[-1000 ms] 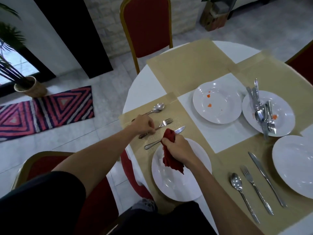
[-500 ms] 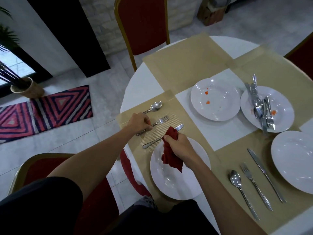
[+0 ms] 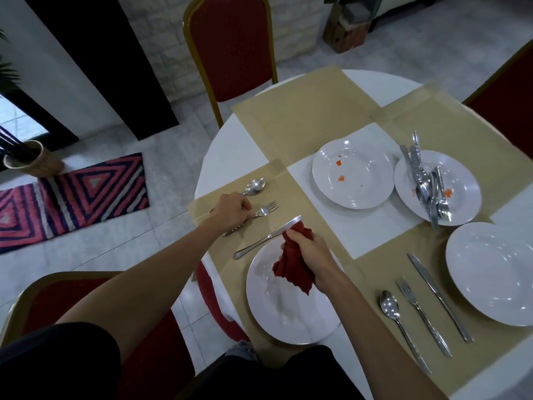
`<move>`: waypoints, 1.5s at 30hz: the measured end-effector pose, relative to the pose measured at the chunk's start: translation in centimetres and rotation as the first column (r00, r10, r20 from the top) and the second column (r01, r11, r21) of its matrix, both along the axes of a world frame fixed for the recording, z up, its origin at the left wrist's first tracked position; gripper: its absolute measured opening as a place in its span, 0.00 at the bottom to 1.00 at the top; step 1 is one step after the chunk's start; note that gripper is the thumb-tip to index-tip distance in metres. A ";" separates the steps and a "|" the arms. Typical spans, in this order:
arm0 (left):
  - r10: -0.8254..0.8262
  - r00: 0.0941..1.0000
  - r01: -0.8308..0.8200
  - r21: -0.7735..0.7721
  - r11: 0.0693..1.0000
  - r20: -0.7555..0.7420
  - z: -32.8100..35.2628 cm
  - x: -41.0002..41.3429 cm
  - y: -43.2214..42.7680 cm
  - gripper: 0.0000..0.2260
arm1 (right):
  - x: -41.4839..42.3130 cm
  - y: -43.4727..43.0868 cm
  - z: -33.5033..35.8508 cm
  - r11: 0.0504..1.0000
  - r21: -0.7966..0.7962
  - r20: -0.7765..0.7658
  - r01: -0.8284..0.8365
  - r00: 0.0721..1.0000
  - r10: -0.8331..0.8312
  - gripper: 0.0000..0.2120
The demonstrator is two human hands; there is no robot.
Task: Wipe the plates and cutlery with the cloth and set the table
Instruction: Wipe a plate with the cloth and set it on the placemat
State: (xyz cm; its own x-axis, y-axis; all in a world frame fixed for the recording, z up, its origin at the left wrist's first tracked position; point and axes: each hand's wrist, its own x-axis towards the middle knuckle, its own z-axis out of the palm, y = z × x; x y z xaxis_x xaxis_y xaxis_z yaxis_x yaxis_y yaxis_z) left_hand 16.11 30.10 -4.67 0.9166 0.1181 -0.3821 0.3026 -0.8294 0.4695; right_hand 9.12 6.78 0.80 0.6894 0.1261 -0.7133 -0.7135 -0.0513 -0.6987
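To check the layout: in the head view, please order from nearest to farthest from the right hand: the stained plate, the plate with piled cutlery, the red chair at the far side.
1. Stained plate, just beyond the right hand.
2. Plate with piled cutlery, farther right.
3. Red chair, past the table's far edge.

Left hand: the left hand (image 3: 232, 210) rests closed over the handle of a fork (image 3: 261, 212) lying on a tan placemat (image 3: 314, 229).
Right hand: the right hand (image 3: 310, 254) grips a bunched red cloth (image 3: 292, 267) over the near white plate (image 3: 288, 316).
Beside the fork: a spoon (image 3: 254, 186) and a knife (image 3: 268, 236).
Far plates: a stained plate (image 3: 353, 174); a cutlery plate (image 3: 461, 187) carrying piled cutlery (image 3: 427, 183).
Tabletop: white tabletop (image 3: 227, 151).
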 end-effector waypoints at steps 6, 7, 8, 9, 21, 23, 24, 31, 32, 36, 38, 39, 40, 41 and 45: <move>0.143 0.990 -0.134 -0.300 0.944 0.008 2.1 2.6 -6.6 0.07 | 1.9 -3.8 1.7 0.942 0.172 -0.183 0.288 0.949 -0.256 0.17; 0.188 0.980 -0.196 -0.400 0.895 -0.060 2.3 3.2 -8.1 0.06 | 2.2 -4.7 1.9 0.920 0.209 -0.197 0.333 0.935 -0.294 0.19; 0.222 0.966 -0.260 -0.484 0.836 -0.135 2.5 3.8 -9.5 0.05 | 2.4 -5.5 2.2 0.892 0.238 -0.206 0.384 0.918 -0.340 0.20; 0.253 0.947 -0.320 -0.533 0.783 -0.197 2.4 4.5 -10.9 0.04 | 2.6 -6.2 2.3 0.870 0.255 -0.204 0.422 0.903 -0.378 0.22; 0.431 0.799 -0.595 -0.661 0.458 -0.420 0.3 10.7 -19.7 0.18 | 5.6 -12.9 0.5 0.870 0.149 -0.122 0.470 0.882 -0.455 0.27; 0.425 0.810 -0.569 -0.716 0.404 -0.404 0.9 11.0 -20.0 0.18 | 6.0 -14.0 0.6 0.874 0.089 -0.067 0.478 0.878 -0.474 0.24; 0.424 0.815 -0.558 -0.732 0.391 -0.394 1.2 11.0 -20.0 0.18 | 6.2 -14.5 0.7 0.872 0.052 -0.038 0.486 0.874 -0.485 0.21; 0.491 0.838 -0.484 -0.739 0.468 -0.239 4.1 6.0 -16.0 0.15 | 8.2 -14.8 5.6 0.927 -0.031 0.249 0.373 0.902 -0.354 0.10; 0.520 0.816 -0.505 -0.749 0.429 -0.253 4.8 4.8 -15.6 0.14 | 8.7 -14.3 6.1 0.928 -0.065 0.271 0.367 0.901 -0.338 0.10; 0.575 0.759 -0.570 -0.738 0.360 -0.306 6.7 0.5 -15.2 0.14 | 9.9 -11.3 6.0 0.823 -0.526 0.364 0.214 0.931 -0.010 0.19; 0.572 0.769 -0.553 -0.745 0.373 -0.284 7.3 -1.0 -15.2 0.15 | 8.9 -9.7 5.9 0.640 -0.761 0.333 0.104 0.910 0.249 0.22; 0.574 0.775 -0.538 -0.754 0.377 -0.266 7.6 -1.5 -15.1 0.17 | 8.1 -9.1 6.0 0.579 -0.808 0.353 0.111 0.877 0.325 0.22; 0.585 0.770 -0.530 -0.765 0.366 -0.254 7.8 -1.9 -14.8 0.18 | 7.2 -8.8 6.1 0.542 -0.829 0.390 0.138 0.836 0.385 0.23; 0.601 0.759 -0.529 -0.775 0.346 -0.250 8.1 -2.3 -14.6 0.18 | 6.4 -8.6 6.2 0.528 -0.835 0.421 0.157 0.799 0.429 0.24; 0.644 0.710 -0.555 -0.790 0.260 -0.287 8.4 -3.9 -13.4 0.24 | 4.3 -8.1 5.7 0.529 -0.846 0.399 0.070 0.741 0.540 0.23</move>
